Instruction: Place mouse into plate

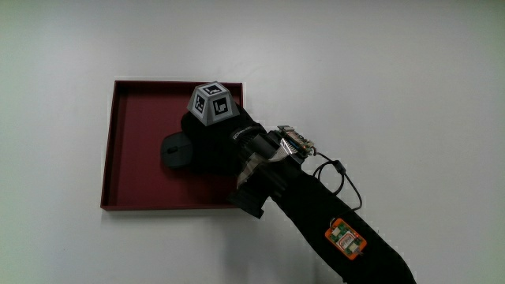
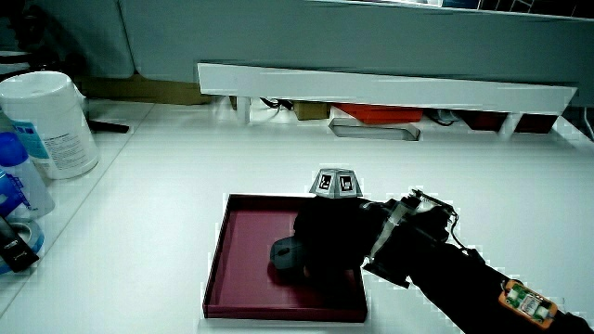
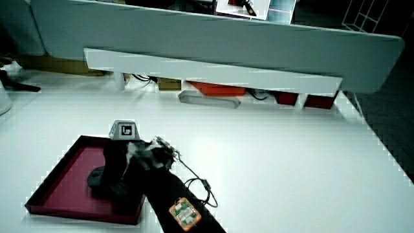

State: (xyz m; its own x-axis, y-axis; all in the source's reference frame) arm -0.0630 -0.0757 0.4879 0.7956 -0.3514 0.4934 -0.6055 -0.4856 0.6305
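A dark red square plate [image 1: 130,106] lies on the white table and shows in both side views [image 2: 243,250] [image 3: 61,184]. The black mouse [image 1: 174,148] sits inside it, near the middle, its body resting on the plate floor [image 2: 284,256] [image 3: 98,179]. The hand [image 1: 211,142] is over the plate with its fingers curled on the end of the mouse nearer the forearm [image 2: 325,232] [image 3: 119,162]. The patterned cube [image 1: 214,102] stands up on the back of the hand. The part of the mouse under the palm is hidden.
A white tub [image 2: 51,125] and a blue bottle [image 2: 17,181] stand at the table's edge in a side view. A low white partition [image 2: 390,88] closes the table. A thin black cable [image 1: 341,177] loops off the forearm, which crosses the plate's rim.
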